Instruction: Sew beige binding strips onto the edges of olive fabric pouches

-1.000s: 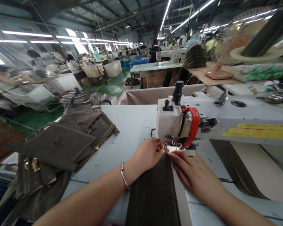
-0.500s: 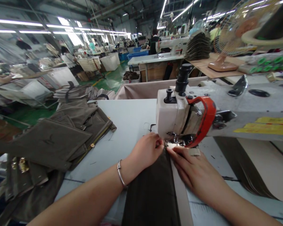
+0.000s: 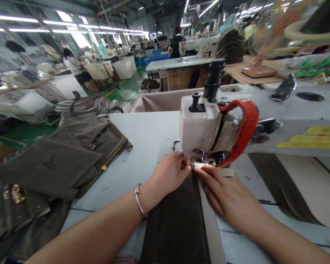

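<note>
A dark olive-brown fabric panel point(image 3: 176, 223) with a pale strip point(image 3: 212, 223) along its right side runs from the front edge up to the sewing machine point(image 3: 199, 126). My left hand point(image 3: 172, 170), a silver bangle on its wrist, is closed in a pinch at the panel's far end, just in front of the presser foot. Close by on the right, my right hand point(image 3: 222, 187) grips the panel's edge and pale strip, its fingers bunched together and its thumb hidden. Fingertips of both hands nearly meet beside the needle area, where the stitching point is mostly hidden.
A pile of brown fabric pieces point(image 3: 68, 157) with brass hardware covers the table's left side. Under the machine arm lie stacked dark and pale strips point(image 3: 288, 190). A red guard point(image 3: 246, 132) curves beside the machine head. A fan point(image 3: 264, 55) and workers are beyond.
The view has shifted slightly, so the machine and fabric pile sit a little higher and the pile further left. Both hands keep nearly the same place at the panel's far end.
</note>
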### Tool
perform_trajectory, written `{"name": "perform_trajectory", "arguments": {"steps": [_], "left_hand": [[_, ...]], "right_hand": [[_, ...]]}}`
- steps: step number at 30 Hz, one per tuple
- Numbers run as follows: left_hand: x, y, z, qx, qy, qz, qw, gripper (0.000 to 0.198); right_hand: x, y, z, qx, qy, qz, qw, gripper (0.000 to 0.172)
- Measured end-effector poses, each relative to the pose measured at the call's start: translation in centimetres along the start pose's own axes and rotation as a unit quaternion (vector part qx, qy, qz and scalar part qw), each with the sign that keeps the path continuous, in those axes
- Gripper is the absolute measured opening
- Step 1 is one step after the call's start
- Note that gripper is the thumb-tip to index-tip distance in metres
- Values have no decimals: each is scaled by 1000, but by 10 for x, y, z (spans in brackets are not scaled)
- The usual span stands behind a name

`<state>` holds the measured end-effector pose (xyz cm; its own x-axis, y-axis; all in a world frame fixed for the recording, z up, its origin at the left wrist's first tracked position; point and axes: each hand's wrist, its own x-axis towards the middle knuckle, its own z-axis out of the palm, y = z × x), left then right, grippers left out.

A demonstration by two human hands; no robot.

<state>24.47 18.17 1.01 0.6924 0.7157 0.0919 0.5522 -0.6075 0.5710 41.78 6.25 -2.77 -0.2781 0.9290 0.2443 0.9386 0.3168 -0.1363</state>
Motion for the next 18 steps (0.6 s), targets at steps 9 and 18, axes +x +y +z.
{"name": "perform_trajectory", "arguments": {"steps": [9,18], "left_hand": [[1,-3,5,26,30,3,999,9],[1,-3,8,22,35,-17,999,9]], "right_hand": [[-1,0,0,-12,26,-6,1000,54],[-3,2,1,-1,16,-5,1000,47]]}}
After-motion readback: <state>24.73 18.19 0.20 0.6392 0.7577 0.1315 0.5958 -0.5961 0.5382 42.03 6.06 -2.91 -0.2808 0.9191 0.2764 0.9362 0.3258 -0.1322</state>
